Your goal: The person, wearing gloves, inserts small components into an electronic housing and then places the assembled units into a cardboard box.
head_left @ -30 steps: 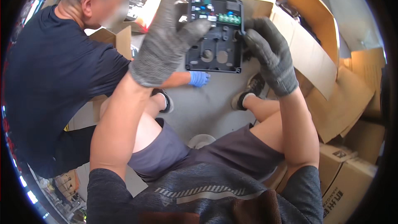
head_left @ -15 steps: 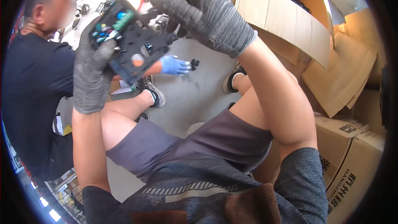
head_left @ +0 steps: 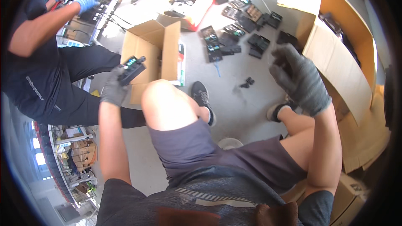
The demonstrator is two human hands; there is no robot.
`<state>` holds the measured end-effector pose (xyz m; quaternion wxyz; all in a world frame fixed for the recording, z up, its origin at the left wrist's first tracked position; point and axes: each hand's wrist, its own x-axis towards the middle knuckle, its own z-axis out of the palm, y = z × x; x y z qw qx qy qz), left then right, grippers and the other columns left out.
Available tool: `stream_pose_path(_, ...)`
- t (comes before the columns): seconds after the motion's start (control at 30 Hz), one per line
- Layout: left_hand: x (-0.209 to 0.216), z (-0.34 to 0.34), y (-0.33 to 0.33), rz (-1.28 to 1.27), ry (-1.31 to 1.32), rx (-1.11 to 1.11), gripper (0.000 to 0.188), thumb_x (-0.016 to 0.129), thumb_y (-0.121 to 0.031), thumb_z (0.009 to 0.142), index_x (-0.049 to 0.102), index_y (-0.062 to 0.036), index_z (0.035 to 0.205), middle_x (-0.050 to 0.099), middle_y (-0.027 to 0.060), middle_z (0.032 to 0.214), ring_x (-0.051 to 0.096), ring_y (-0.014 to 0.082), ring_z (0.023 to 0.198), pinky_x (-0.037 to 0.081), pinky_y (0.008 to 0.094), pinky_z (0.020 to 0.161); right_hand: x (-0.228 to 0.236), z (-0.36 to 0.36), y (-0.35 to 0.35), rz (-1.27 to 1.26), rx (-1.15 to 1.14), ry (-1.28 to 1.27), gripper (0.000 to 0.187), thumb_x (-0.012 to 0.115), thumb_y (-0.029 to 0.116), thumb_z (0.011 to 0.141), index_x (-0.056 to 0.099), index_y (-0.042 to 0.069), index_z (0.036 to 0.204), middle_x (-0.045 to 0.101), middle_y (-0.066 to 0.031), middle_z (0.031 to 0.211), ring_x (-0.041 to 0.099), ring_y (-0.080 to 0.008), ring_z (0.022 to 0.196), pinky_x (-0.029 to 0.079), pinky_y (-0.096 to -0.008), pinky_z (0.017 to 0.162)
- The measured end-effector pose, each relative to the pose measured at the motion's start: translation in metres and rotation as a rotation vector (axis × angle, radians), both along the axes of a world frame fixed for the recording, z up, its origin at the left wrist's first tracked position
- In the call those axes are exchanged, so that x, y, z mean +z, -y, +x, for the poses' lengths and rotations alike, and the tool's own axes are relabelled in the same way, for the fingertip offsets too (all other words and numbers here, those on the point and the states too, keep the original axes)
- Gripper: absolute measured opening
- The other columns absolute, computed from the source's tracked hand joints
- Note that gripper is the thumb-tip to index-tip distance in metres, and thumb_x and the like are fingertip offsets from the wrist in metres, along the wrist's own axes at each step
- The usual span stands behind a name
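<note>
My left hand, in a grey knit glove, grips a black plastic housing that carries a green circuit board. The housing is tilted and overlaps the near left side of an open cardboard box in this view. My right hand, also gloved in grey, is raised in front of a larger cardboard box with dark parts inside. Its fingers are loosely curled and apart from the thumb, and I see nothing between them. Slight blur softens both hands.
Several black electronic modules lie scattered on the grey floor ahead. Small black pieces lie nearer my feet. At left stands a co-worker with a blue glove. A pale round object shows between my legs, and shelving stands lower left.
My hands have moved apart: the left took the housing lower and toward the box, the right moved right. My view has shifted, showing more floor. The co-worker's blue-gloved hand has left the small black pieces.
</note>
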<state>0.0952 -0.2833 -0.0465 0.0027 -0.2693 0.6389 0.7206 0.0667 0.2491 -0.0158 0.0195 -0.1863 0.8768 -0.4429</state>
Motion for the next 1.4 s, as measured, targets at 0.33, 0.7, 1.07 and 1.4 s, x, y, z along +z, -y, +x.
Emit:
stream_pose_path(0.33,-0.157,-0.066,0.063,-0.612,0.496,0.014,0.051,0.067,-0.021,0.095,0.042,-0.0143,0.139,0.065,0.0146,0.110,0.068,0.0259,0.072,0.056,0.0414,0.049,-0.089,0.017,-0.014,0.285,0.124,0.424,0.029,0.071,0.018,0.087,0.063,0.001,0.110,0.071,-0.0217,0.092,0.070,-0.0384,0.087,0.056,-0.0439,0.080)
stream_pose_path(0.7,-0.164,-0.100,0.088,-0.835,0.298,-0.303,0.059,0.065,-0.026,0.097,0.043,-0.0115,0.150,0.059,0.0174,0.135,0.058,0.0274,0.122,0.048,0.0397,0.101,-0.264,-0.026,0.025,0.729,0.261,0.607,0.052,0.075,0.017,0.082,0.056,0.009,0.130,0.059,-0.0201,0.128,0.059,-0.0406,0.118,0.050,-0.0467,0.100)
stream_pose_path(1.07,-0.064,-0.035,0.004,-0.616,0.206,-0.522,0.042,0.062,-0.021,0.102,0.053,-0.0016,0.138,0.063,0.0096,0.123,0.061,0.0180,0.110,0.051,0.0315,0.091,-0.413,-0.044,0.094,0.548,-0.306,0.868,0.063,0.078,0.034,0.076,0.058,0.021,0.134,0.048,-0.0170,0.144,0.054,-0.0416,0.127,0.046,-0.0488,0.106)
stream_pose_path(1.4,-0.046,-0.100,-0.056,-0.720,0.153,-0.783,0.039,0.064,-0.015,0.099,0.055,0.0001,0.134,0.065,0.0115,0.121,0.062,0.0195,0.113,0.048,0.0328,0.100,-0.436,-0.044,0.049,0.328,-0.091,0.853,0.045,0.063,0.032,0.086,0.058,0.002,0.119,0.056,-0.0291,0.125,0.061,-0.0449,0.107,0.051,-0.0487,0.094)
